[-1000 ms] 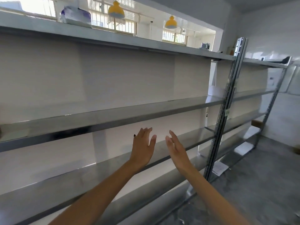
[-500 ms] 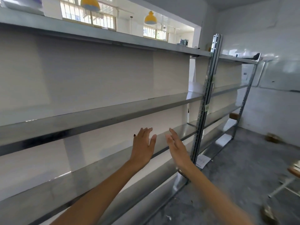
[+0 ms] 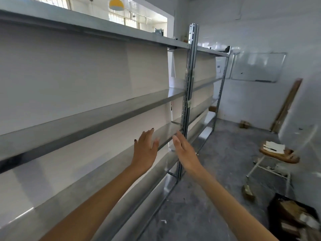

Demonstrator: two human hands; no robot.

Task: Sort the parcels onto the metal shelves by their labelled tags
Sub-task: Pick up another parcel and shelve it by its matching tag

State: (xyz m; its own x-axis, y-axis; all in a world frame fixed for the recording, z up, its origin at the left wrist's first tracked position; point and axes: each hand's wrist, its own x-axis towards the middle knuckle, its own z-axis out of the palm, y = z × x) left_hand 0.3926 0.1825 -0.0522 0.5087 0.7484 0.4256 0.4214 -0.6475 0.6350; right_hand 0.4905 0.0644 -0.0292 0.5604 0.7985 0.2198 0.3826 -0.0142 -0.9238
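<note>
Head view, facing along the metal shelves (image 3: 86, 126), which run from near left to the far right corner.

Left hand (image 3: 145, 150): you hold it raised in front of the lower shelf level, back of the hand toward the camera. The fingers (image 3: 149, 134) are straight and slightly fanned, gripping nothing. Dark polish shows on the nails.

Right hand (image 3: 185, 153): just beside the left, a narrow gap between them, seen edge-on. Its fingers (image 3: 177, 138) are straight and close together, gripping nothing. They overlap the upright post (image 3: 189, 94) in the picture; contact with post or shelf cannot be told.

Parcels: a dark crate (image 3: 278, 206) sits on the floor (image 3: 217, 171) at lower right, well apart from both hands. It holds brown parcels (image 3: 293, 213), which are blurred, so no tags are readable. One small brown box (image 3: 212, 108) sits on a lower shelf at the far end of the rack.

Other: a stool (image 3: 279, 154) with white papers on it stands between the crate and the far wall. A whiteboard (image 3: 257, 66) hangs on the far wall, with a wooden plank (image 3: 286, 105) leaning to its right. A yellow lamp (image 3: 116, 3) hangs above the top shelf.
</note>
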